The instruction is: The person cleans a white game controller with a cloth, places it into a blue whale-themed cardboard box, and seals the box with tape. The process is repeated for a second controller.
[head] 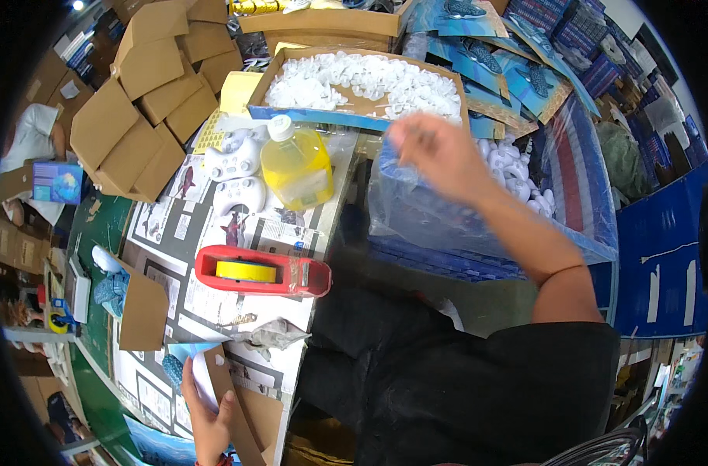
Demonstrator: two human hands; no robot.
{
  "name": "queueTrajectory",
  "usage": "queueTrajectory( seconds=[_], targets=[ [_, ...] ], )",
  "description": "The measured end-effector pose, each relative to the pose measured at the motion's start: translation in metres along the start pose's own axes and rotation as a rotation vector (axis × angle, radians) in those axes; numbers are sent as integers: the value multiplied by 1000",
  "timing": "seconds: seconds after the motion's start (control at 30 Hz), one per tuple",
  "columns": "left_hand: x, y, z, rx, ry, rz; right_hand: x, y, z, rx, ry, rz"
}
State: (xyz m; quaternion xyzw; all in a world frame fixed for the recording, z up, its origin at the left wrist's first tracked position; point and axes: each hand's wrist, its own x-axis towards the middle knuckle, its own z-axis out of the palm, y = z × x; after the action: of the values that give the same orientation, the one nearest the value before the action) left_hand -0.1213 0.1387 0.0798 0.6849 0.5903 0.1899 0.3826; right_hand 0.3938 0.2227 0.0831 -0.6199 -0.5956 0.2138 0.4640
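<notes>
My left hand (211, 416) grips a folded brown cardboard insert (228, 387) at the near edge of the table. A smooth white object lies between thumb and fingers against the cardboard; I cannot tell exactly what it is. Beside the fingers shows a blue patterned toy part (172, 368). My right hand (429, 154) is blurred over the near right corner of a shallow cardboard tray (354, 119) full of small clear plastic pieces (415, 81). Whether it holds anything is unclear. Below it is a plastic-lined crate (435, 215) with white game-style controllers (511, 169).
A red tape dispenser (214, 268), a bottle of yellow liquid (298, 169) and several white controllers (240, 195) stand on the printed-sheet-covered table. Folded cardboard inserts (150, 110) are stacked at the far left. A grey cloth (275, 336) lies by the table edge. Printed blue boxes (488, 70) lean behind the crate.
</notes>
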Motion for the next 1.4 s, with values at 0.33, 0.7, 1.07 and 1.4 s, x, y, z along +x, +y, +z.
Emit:
queueTrajectory(
  seconds=[0.33,0.7,1.07,1.4],
  targets=[
    [-10,22,0,445,161,41,91,97,-89,-741,31,62],
    [-55,103,41,440,367,244,104,92,-94,-599,14,98],
    [-25,88,119,-85,204,356,109,90,-64,-616,-128,-74],
    [-10,77,134,-413,103,249,125,81,-59,-621,-50,56]
  ],
)
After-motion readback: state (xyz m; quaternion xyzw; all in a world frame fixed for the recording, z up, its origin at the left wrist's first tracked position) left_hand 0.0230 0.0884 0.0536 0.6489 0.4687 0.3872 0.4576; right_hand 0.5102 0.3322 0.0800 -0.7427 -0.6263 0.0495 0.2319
